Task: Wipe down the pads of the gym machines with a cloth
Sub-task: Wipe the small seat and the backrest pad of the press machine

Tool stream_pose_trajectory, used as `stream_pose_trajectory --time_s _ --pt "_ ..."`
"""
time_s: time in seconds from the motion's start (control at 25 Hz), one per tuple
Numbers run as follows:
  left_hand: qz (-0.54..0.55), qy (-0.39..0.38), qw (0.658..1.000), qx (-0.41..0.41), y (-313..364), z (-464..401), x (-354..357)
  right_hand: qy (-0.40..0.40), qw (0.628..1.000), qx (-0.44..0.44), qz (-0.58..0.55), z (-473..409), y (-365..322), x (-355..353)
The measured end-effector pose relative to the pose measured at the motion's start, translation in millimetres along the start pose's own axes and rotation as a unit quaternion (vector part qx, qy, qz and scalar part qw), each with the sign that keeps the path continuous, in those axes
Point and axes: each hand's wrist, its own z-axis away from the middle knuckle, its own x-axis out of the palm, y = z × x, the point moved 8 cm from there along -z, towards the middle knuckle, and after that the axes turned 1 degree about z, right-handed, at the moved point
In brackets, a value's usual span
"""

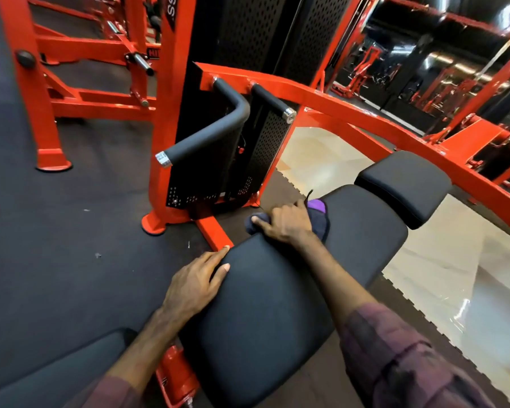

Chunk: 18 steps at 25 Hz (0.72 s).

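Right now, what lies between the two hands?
In the head view, only bare black pad lies between the left hand and the right hand.

Matt black pads, glossy orange metal

The smooth black upholstered bench pad point(265, 304) looks matt; the orange painted steel frame point(351, 104) at upper right shines; the dark blue-and-purple soft cloth point(317, 214) is crumpled.

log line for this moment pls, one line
step: wiping pad | right hand: grips cloth on long pad | left hand: flat on pad's left edge | small pad: untouched
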Motion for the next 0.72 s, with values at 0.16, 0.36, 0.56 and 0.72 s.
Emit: stream_pose_trajectory --time_s 0.16,0.36,0.56,0.72 --pt "0.005 -0.009 0.999 -0.036 -30.2 22.8 -7.4 0.003 0.998 -0.057 -0.008 17.5 -79.0 10.9" --pt "0.037 0.029 0.997 -0.059 -73.1 46.7 -36.1 -0.003 0.993 -0.116 -0.03 47.2 -166.4 16.3" --pt "0.029 0.086 0.987 -0.132 -111.4 63.0 -70.9 0.024 0.984 -0.173 -0.048 91.3 -229.5 30.0" --pt "-0.004 0.069 0.992 -0.106 -100.2 57.5 -70.1 0.009 0.983 -0.18 -0.028 132.9 -263.0 35.6"
